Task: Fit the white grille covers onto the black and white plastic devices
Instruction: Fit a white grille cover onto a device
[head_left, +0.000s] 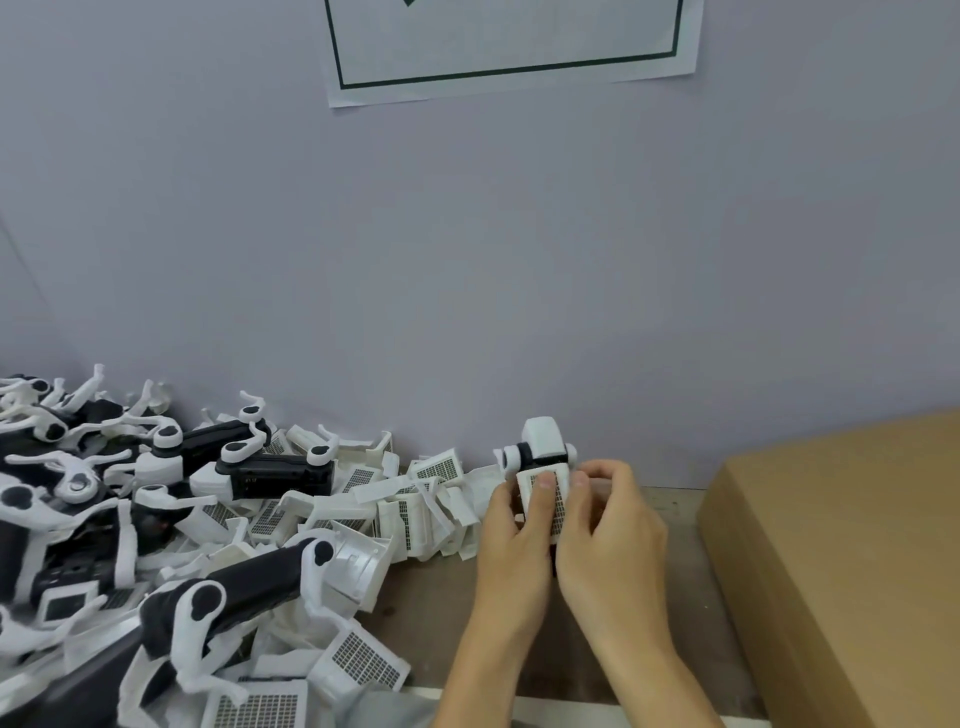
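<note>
Both my hands hold one black and white device (541, 446) upright above the table, near the wall. A white grille cover (557, 505) lies against its front. My left hand (514, 540) grips the device from the left, with its thumb pressed on the grille. From the right, my right hand (610, 525) grips it with fingers curled round its side. The device's lower part is hidden by my hands. Several more devices (270, 470) and loose grille covers (358, 660) lie heaped at the left.
A brown cardboard box (852, 561) fills the right side of the table (431, 613). A grey wall (467, 286) stands close behind, with a paper sheet (509, 47) stuck on it. The heap covers the table's left half.
</note>
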